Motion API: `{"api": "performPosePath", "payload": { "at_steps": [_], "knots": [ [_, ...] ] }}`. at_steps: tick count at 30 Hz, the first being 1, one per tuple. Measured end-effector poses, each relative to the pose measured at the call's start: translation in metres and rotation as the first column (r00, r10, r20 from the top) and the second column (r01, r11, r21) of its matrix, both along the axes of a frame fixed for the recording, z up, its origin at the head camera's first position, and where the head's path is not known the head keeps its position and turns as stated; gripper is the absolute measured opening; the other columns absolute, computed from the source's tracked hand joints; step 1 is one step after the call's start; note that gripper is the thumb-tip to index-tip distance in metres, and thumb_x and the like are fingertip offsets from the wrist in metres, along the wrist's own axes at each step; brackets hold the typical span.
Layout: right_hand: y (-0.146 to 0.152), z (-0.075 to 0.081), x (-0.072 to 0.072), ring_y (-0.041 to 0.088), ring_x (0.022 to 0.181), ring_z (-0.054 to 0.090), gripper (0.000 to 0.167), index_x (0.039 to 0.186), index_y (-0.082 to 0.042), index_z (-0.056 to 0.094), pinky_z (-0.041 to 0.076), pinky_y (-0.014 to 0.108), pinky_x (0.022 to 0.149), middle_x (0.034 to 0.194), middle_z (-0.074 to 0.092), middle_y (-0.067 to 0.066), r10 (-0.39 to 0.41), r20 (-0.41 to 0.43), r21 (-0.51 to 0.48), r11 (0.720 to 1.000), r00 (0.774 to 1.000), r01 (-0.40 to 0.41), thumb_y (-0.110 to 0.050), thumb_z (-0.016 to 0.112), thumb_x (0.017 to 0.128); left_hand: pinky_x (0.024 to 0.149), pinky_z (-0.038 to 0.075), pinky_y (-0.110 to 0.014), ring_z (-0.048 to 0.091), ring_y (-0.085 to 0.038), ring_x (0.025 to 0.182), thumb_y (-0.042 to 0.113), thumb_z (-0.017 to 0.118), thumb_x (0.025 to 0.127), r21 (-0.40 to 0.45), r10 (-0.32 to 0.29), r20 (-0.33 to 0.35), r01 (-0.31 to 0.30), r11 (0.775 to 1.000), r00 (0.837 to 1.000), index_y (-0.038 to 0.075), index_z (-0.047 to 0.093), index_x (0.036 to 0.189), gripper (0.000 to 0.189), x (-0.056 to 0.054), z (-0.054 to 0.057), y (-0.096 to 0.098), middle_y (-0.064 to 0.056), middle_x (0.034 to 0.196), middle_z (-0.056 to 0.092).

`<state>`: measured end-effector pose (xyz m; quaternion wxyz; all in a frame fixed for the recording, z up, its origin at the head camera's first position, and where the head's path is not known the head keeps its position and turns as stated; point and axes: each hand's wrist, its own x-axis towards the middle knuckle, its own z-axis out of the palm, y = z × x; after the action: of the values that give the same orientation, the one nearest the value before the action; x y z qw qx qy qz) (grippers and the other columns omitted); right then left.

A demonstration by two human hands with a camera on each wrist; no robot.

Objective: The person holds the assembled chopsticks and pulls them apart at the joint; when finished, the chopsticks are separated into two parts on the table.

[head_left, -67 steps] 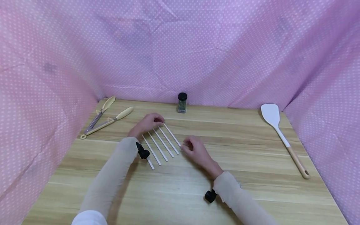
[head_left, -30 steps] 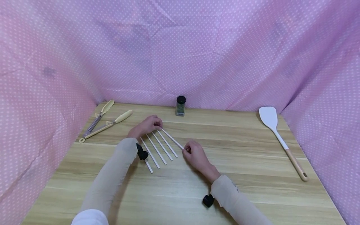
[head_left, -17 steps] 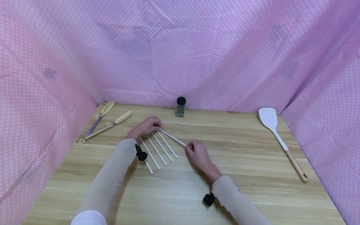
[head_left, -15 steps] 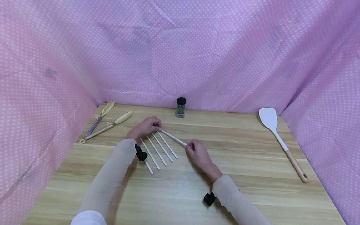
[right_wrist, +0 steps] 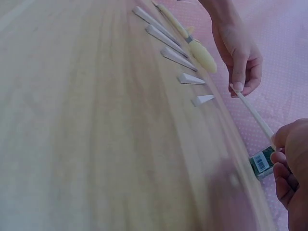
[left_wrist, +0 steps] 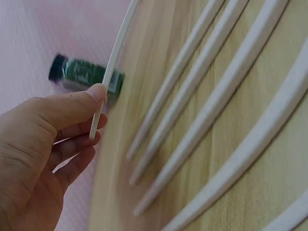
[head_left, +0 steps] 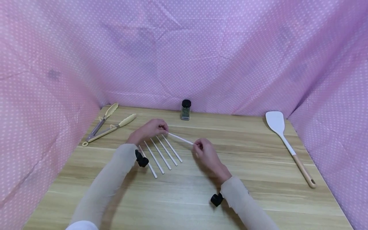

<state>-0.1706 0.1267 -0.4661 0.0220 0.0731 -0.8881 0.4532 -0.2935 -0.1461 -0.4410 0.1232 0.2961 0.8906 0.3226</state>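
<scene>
Between both hands a white chopstick [head_left: 180, 138] is held out slantwise above the table. My left hand [head_left: 152, 128] pinches its left end between thumb and fingers, and the left wrist view shows this thin end of the chopstick [left_wrist: 115, 53] poking out below the thumb. At the other end, my right hand [head_left: 208, 153] pinches it with thumb and forefinger. Several more white chopsticks [head_left: 172, 148] lie side by side on the wood below my left hand, thin ends pointing away. Their thick squared ends show in the right wrist view.
Behind the hands stands a spice jar [head_left: 185, 110] with a black lid. Spread tongs [head_left: 110, 128] lie at the back left. A white spatula [head_left: 276, 123] with a wooden handle lies along the right side. Pink dotted cloth [head_left: 201, 57] surrounds the wooden table [head_left: 172, 204].
The chopstick nearest the right hand lay in the row; my right hand has gripped its thick end. It has swung up and rightward out of line, my left hand holding the other end.
</scene>
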Motion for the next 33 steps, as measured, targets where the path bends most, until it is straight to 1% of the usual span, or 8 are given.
{"api": "performPosePath", "payload": {
  "at_steps": [3,7,12,17,23,28,30,33],
  "knots": [
    [0.000,0.005,-0.001,0.014,0.075,0.052,0.008,0.093,-0.012,0.062,0.046,0.024,0.062,0.084,0.057,0.000,0.010,-0.047,0.018,1.000,0.999,-0.010,-0.018,0.057,0.096,0.079,0.050,-0.032,0.060,-0.013,0.086,0.017,0.070,0.087,-0.005,-0.045,-0.037,0.045,0.999,0.998,0.015,0.070,0.092,0.006,0.007,0.009,0.006,0.002,0.093,0.067],
    [0.002,0.010,-0.002,0.013,0.075,0.052,0.008,0.093,-0.009,0.063,0.046,0.023,0.064,0.084,0.058,0.001,0.013,-0.092,0.036,0.999,0.996,-0.009,-0.017,0.059,0.094,0.078,0.051,-0.030,0.061,-0.011,0.084,0.016,0.069,0.087,-0.006,-0.110,-0.085,0.110,0.994,0.990,0.013,0.072,0.094,0.007,0.015,0.018,0.015,0.001,0.091,0.068],
    [0.005,0.013,-0.005,0.013,0.076,0.052,0.008,0.095,-0.008,0.064,0.046,0.023,0.065,0.084,0.060,0.002,0.028,-0.116,0.039,0.999,0.993,-0.024,-0.016,0.061,0.093,0.077,0.051,-0.028,0.061,-0.010,0.084,0.014,0.068,0.088,-0.008,-0.151,-0.113,0.151,0.988,0.982,0.012,0.071,0.095,0.007,0.025,0.025,0.026,0.001,0.092,0.068],
    [0.009,0.017,-0.006,0.013,0.077,0.053,0.010,0.096,-0.006,0.065,0.047,0.023,0.068,0.085,0.061,0.004,0.045,-0.154,0.043,0.998,0.987,-0.039,-0.014,0.063,0.092,0.074,0.051,-0.026,0.060,-0.011,0.081,0.010,0.068,0.087,0.005,-0.145,-0.098,0.147,0.989,0.984,0.009,0.070,0.093,0.006,0.032,0.030,0.031,-0.001,0.089,0.068],
    [0.009,0.024,-0.009,0.016,0.082,0.056,0.012,0.098,-0.005,0.066,0.050,0.031,0.075,0.088,0.061,0.005,0.053,-0.217,0.091,0.995,0.975,-0.034,-0.014,0.065,0.090,0.071,0.050,-0.024,0.058,-0.010,0.078,0.010,0.067,0.088,-0.009,-0.116,-0.087,0.115,0.993,0.989,0.007,0.068,0.092,0.005,0.038,0.033,0.036,0.000,0.085,0.065],
    [0.001,0.031,-0.013,0.019,0.087,0.058,0.019,0.102,-0.003,0.065,0.051,0.035,0.079,0.092,0.062,0.006,0.118,-0.276,0.145,0.986,0.954,-0.080,-0.016,0.068,0.088,0.069,0.049,-0.024,0.056,-0.009,0.076,0.010,0.066,0.089,-0.028,-0.114,-0.078,0.112,0.993,0.990,0.007,0.066,0.091,0.004,0.042,0.033,0.044,0.001,0.083,0.064],
    [-0.003,0.032,-0.014,0.020,0.087,0.059,0.018,0.101,-0.002,0.066,0.052,0.035,0.078,0.091,0.063,0.007,0.144,-0.284,0.159,0.982,0.948,-0.102,-0.015,0.068,0.088,0.069,0.048,-0.023,0.056,-0.009,0.074,0.011,0.066,0.089,-0.024,-0.118,-0.079,0.117,0.993,0.990,0.007,0.066,0.090,0.004,0.044,0.033,0.047,0.001,0.082,0.063],
    [-0.008,0.032,-0.015,0.018,0.086,0.059,0.014,0.097,-0.004,0.067,0.052,0.033,0.078,0.090,0.064,0.005,0.157,-0.261,0.172,0.978,0.952,-0.114,-0.014,0.069,0.088,0.067,0.048,-0.023,0.055,-0.008,0.073,0.011,0.066,0.089,-0.010,-0.131,-0.096,0.131,0.991,0.987,0.008,0.065,0.088,0.003,0.047,0.033,0.051,0.001,0.080,0.063]
  ]
}}
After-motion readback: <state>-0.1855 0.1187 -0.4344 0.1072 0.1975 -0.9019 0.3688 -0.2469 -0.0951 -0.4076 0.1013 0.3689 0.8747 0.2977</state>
